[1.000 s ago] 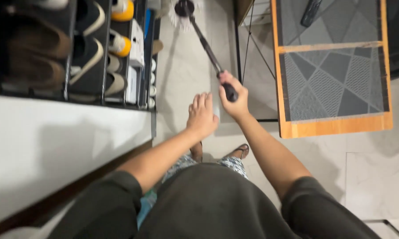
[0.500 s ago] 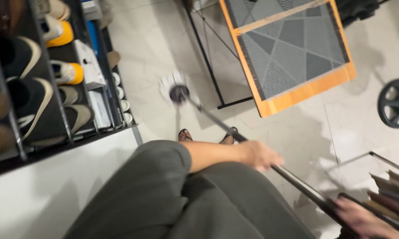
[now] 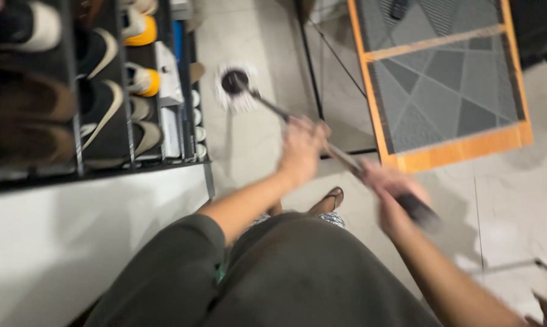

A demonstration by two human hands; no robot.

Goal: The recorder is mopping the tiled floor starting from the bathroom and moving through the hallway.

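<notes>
Black mop pole (image 3: 340,154), head up-left, gripped by both closed hands (image 3: 300,148).

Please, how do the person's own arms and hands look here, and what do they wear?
Both arms wear dark grey-green sleeves that end near the elbows, so the forearms are bare. The left hand and the right hand are bare too: no gloves, and no watch or ring can be seen. The right hand is blurred.
</notes>
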